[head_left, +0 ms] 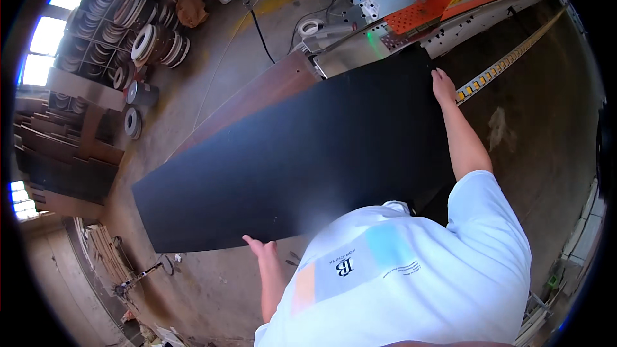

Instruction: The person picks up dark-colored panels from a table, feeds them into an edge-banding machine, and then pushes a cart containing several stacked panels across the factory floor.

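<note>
A large flat black panel [302, 154] stretches across the middle in front of me, its far right end beside the machine. At the panel's near edge, my left hand [261, 246] grips it with the thumb along the rim, the other fingers hidden underneath. My right hand [442, 85] grasps the far right edge, its fingers closed at the corner. Past the panel's far side a brown board [257, 99] lies partly covered. Close to the panel's far right end is the machine's metal bed [350, 58], with a green light glowing on it.
The machine carries an orange perforated guard [424, 16]. Beyond my right hand runs a long yellow-and-white slotted rail [508, 61]. Edging rolls fill a rack [103, 19] at far left, near a grey bucket [143, 94] and stacked brown boards [58, 148]. A black cable [257, 29] hangs beyond the panel.
</note>
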Available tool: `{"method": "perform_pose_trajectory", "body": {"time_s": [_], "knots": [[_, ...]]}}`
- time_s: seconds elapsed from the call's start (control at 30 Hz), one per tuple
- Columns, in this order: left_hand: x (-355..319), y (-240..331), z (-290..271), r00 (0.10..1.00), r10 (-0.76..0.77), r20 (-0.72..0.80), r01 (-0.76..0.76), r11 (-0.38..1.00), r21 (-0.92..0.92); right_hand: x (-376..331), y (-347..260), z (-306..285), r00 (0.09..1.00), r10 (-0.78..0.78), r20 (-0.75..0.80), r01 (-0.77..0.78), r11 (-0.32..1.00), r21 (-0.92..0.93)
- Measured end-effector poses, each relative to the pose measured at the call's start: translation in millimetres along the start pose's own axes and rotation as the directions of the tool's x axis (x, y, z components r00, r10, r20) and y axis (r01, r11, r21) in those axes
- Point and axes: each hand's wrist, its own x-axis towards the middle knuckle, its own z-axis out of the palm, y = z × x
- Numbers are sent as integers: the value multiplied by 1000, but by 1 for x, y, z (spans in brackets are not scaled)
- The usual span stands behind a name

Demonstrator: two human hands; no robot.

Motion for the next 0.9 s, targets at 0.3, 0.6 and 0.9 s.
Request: {"method": "perform_pose_trajectory", "body": {"time_s": [0.3, 0.6, 0.9], "knots": [[39, 4, -46, 962, -129, 239, 47, 946, 322, -152, 44, -55, 999, -44, -23, 49, 955, 292], [94, 61, -35, 981, 185, -56, -175, 973, 153, -247, 75, -24, 910, 249, 333, -310, 940, 144], [51, 7, -38, 992, 120, 46, -125, 982, 143, -222, 69, -16, 938, 204, 280, -265, 943, 201]]}}
